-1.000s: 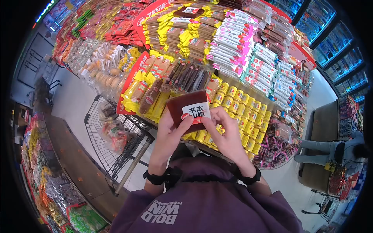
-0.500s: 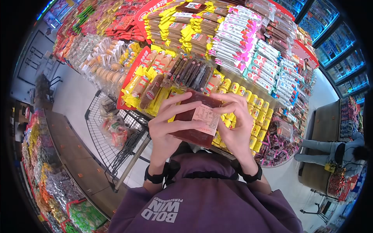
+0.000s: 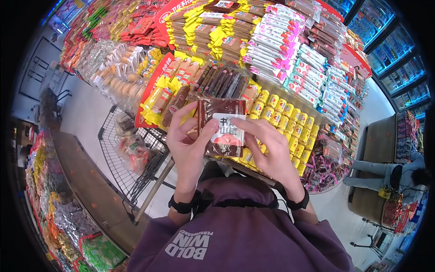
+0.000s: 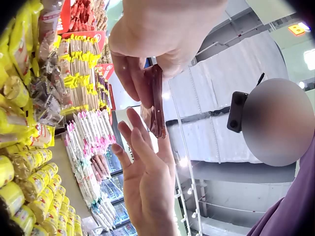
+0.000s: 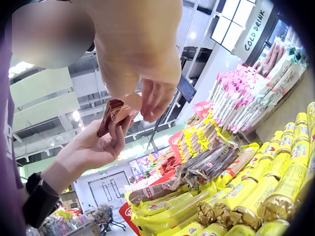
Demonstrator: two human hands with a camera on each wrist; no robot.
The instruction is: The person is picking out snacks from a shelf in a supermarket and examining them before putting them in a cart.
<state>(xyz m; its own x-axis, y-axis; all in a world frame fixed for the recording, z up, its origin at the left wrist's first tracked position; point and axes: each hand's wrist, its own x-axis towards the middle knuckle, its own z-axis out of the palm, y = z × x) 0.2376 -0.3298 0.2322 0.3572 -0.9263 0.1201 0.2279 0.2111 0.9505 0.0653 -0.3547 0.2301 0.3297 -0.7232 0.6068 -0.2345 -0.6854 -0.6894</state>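
Note:
A flat, dark reddish-brown hawthorn snack packet [image 3: 207, 109] stands upright before the person's chest, its white label with black Chinese characters facing them. My left hand [image 3: 185, 147] grips its left side, thumb across the front and fingers behind. Edge-on in the left wrist view, the packet [image 4: 156, 105] looks thin. My right hand [image 3: 274, 149] lies at its right side, one extended finger over the label. Fairly straight fingers of that right hand [image 4: 150, 189] show beside the packet's lower edge. In the right wrist view, the left hand [image 5: 91, 147] supports the packet [image 5: 110, 118] from below.
Yellow cylindrical packs [image 3: 285, 122] fill the display stand just beyond the hands, with dark bar packs [image 3: 222, 84] and pink-and-white packs [image 3: 274, 43] farther back. A wire shopping cart [image 3: 111, 140] holding bags stands at left. At right, another person [image 3: 389, 177] is near a counter.
The packet has been turned from its labelled front to its pinkish printed back, then round to the front again, now more upright. The right hand has gone from pinching its edge to touching its front.

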